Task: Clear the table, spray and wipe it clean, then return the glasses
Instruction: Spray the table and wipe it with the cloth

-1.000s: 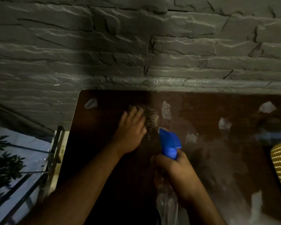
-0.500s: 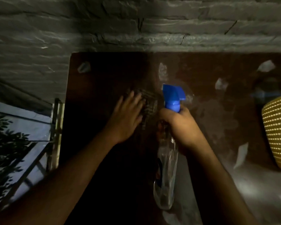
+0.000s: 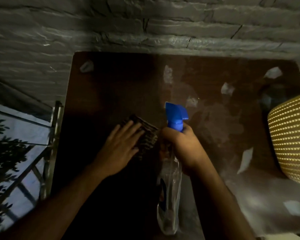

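- The left hand (image 3: 123,146) lies flat with fingers spread, palm pressing a dark ribbed cloth (image 3: 145,137) onto the table (image 3: 111,87).
- The right hand (image 3: 182,148) is clamped round the neck of the spray bottle (image 3: 170,196), whose blue trigger head (image 3: 176,116) points away from the person; the clear body hangs down toward them.
- Change: a second ago the cloth was farther out, near the wall side of the table; half a second ago it was partway back; now it sits closer to the person and slightly left, so the left hand has drawn a wiping stroke toward the body.
- The bottle has stayed just right of the cloth throughout, its nozzle now level with the cloth's far edge.
- Meaning, as I judge it: the clearing looks done on the part of the table in view, and the spray-and-wipe stage is underway.
- Right of the right hand the tabletop shows pale wet-looking smears and bright patches, which suggests that side is sprayed but not yet wiped.
- Left of the left hand the surface is too dark to judge.
- No glasses are in view; returning them comes later.
- A yellow woven thing (image 3: 291,139) sits far right of the right hand.
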